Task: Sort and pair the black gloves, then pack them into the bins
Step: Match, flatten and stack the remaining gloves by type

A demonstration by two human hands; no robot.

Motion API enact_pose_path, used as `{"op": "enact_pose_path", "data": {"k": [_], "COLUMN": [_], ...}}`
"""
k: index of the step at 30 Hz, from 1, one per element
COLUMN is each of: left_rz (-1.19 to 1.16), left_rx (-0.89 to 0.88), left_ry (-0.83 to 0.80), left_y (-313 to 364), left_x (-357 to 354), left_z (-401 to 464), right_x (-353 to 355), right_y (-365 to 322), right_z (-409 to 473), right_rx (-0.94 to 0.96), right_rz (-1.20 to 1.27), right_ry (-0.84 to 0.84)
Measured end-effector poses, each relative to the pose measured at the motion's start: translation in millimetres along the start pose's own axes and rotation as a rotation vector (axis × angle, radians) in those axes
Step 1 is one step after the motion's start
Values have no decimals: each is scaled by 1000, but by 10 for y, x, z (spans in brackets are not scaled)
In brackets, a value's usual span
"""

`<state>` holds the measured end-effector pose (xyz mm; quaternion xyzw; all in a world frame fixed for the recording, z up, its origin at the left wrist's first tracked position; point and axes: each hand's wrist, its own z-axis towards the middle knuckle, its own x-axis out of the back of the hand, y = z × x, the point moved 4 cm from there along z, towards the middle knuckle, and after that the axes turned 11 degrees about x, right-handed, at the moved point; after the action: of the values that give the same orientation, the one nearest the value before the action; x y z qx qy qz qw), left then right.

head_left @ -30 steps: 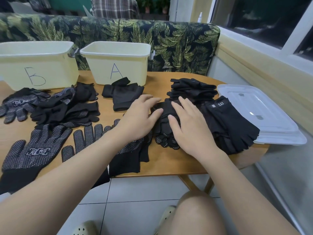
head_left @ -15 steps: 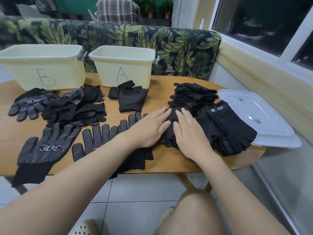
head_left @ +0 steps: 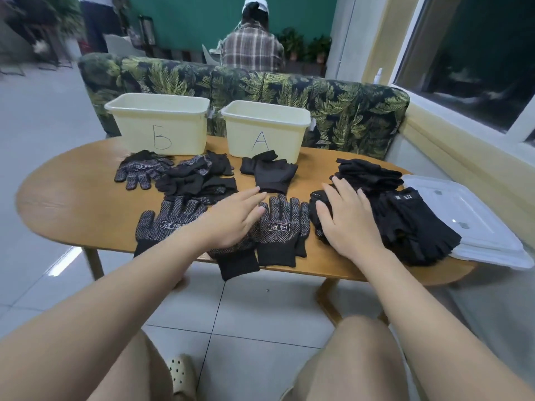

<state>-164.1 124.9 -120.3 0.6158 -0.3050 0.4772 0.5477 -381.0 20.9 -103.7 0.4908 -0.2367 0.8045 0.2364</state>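
Observation:
Black gloves lie in groups across the wooden table (head_left: 72, 204). My right hand (head_left: 348, 221) presses flat, fingers straight, on a small stack of dotted gloves (head_left: 317, 209). My left hand (head_left: 234, 218) is flat with fingers straight above a dotted glove whose cuff (head_left: 238, 263) hangs over the near edge. Beside it lies a dotted logo glove (head_left: 282, 230), another one (head_left: 165, 221) further left. Two cream bins stand at the back: bin B (head_left: 157, 123) and bin A (head_left: 265, 128).
A pile of fingerless gloves (head_left: 411, 224) and a folded stack (head_left: 367, 175) lie right of my right hand. A clear plastic lid (head_left: 474, 221) overhangs the table's right end. More gloves (head_left: 197, 178) sit before bin B, a folded pair (head_left: 270, 173) before bin A. A leaf-patterned sofa stands behind.
My left hand has slid left off the small stack and now lies over the dotted gloves at the near edge. My right hand stays on the stack. The camera has tilted up and back.

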Motion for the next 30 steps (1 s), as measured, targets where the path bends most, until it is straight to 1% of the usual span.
{"op": "enact_pose_path", "data": {"k": [2,5,9,14,18,24,27,30], "left_rz": [-16,-52,-71,-114,-117,-50,-44,-51], "left_rx": [73,194,273,343,359,276,292,316], "left_ry": [28,69,114,179,191,209,228,272], "left_y": [-294,-699,-1130,-1601,-1886,-1952,-2034,-2082], "left_x": [134,280,381,495,503,553,540,549], "left_z": [-146,-317,-328,-113,116,572,694,773], "right_x": [-21,-137,-410,-822,-1060,-1350,-1470,-1540], "right_y": [-315,-767,-1187,-1377,-1431,-1553,-1591,-1576], "right_z": [72,199,463,962,1387,1898,2033,2128], "right_rx": [75,162,204,188,200,251,261,265], "right_rz": [61,151,264,372,381,372,395,354], "right_ry": [24,-6,-82,-176,-183,-172,-169,-184]}}
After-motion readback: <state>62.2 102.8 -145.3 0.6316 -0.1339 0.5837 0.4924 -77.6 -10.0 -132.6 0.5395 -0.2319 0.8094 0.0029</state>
